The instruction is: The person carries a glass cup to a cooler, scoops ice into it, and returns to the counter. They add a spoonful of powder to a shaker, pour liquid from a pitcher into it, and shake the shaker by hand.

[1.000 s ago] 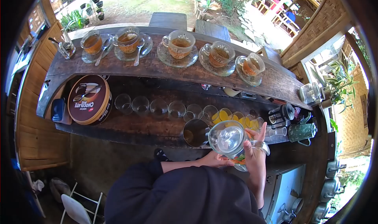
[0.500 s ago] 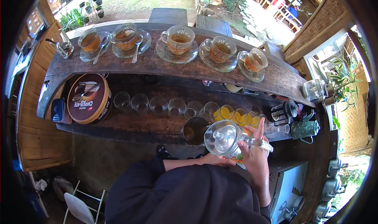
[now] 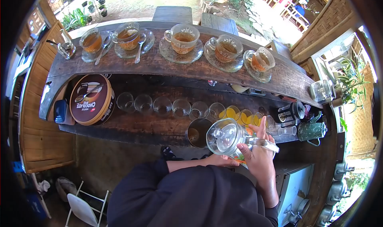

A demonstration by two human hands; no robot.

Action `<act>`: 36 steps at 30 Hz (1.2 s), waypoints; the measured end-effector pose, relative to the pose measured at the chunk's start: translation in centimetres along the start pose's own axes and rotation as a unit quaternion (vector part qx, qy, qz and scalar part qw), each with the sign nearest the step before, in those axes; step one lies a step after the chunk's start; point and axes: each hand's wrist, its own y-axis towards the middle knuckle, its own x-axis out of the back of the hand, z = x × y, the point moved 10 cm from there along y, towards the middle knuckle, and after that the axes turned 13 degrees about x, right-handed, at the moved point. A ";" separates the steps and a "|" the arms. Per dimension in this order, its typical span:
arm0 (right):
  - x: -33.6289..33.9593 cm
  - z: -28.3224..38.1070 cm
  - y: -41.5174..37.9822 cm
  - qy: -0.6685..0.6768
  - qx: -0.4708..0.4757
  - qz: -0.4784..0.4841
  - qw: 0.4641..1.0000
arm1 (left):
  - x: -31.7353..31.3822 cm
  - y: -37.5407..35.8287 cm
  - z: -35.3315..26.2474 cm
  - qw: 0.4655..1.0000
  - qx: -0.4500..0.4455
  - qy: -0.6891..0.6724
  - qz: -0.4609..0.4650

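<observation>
A clear glass pitcher with a lid (image 3: 226,137) is held tilted in front of the lower counter. My right hand (image 3: 259,151) is closed round its handle side, with one finger raised. Under the body, near its orange and green pattern, my left hand (image 3: 223,160) supports the pitcher. A round metal container (image 3: 198,133) stands just left of it. Behind is a row of glasses; several on the left look empty (image 3: 162,105), while those near the pitcher hold yellow liquid (image 3: 232,113).
Several cups of tea (image 3: 184,38) on glass saucers line the raised wooden shelf (image 3: 155,63). A round chocolate tin (image 3: 87,99) is at left. A French press (image 3: 290,112) and green enamel pot (image 3: 311,131) stand at right. A white chair (image 3: 81,208) is at lower left.
The view has shifted slightly, so the counter's things sit a little further right. Both hands keep their hold on the pitcher, with little visible movement.
</observation>
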 end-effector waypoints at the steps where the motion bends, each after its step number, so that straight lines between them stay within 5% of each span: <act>1: 0.2 0.3 0.1 -0.007 0.007 -0.003 1.000 | 0.0 0.7 1.2 0.994 0.044 -0.096 0.012; 2: 0.3 0.6 0.2 -0.015 0.014 -0.006 1.000 | -0.1 1.1 2.3 0.977 0.088 -0.191 0.024; 11: 0.9 1.3 0.4 -0.036 0.028 -0.006 0.999 | -1.2 0.4 1.5 0.958 0.093 -0.265 0.052; 18: 1.3 1.2 0.4 -0.040 0.025 -0.016 0.999 | -0.6 -0.3 0.2 0.981 0.073 -0.179 -0.008; 23: 1.4 1.2 0.2 -0.044 0.026 -0.012 0.999 | -1.0 2.3 1.8 0.974 0.008 -0.217 0.062; 26: 1.6 1.2 0.2 -0.050 0.027 -0.013 0.998 | -1.0 3.5 4.3 0.968 0.082 -0.228 0.065; 36: 1.6 1.5 0.1 -0.045 0.031 -0.020 0.998 | -1.9 1.7 2.5 0.951 0.068 -0.293 0.076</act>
